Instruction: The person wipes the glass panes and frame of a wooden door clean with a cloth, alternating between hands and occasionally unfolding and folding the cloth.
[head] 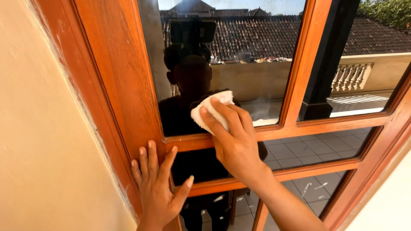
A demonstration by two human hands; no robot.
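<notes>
Gripping a white cloth point(212, 112) on wood-framed glass point(248, 64), right hand point(231, 139); left hand point(157, 188) flat, open.

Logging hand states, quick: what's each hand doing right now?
Left hand: open, flat on the wooden window frame.
Right hand: closed on a white cloth against the glass pane.

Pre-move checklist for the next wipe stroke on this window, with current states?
1. Cloth held: right hand grips the white cloth - ok.
2. Cloth on glass: pressed to the upper pane near its bottom edge - ok.
3. Bracing: left hand flat on the wooden frame - ok.
4. Pane clean: faint smear right of the cloth - not ok.
5. Cloth damp or dry - cannot tell.
</notes>
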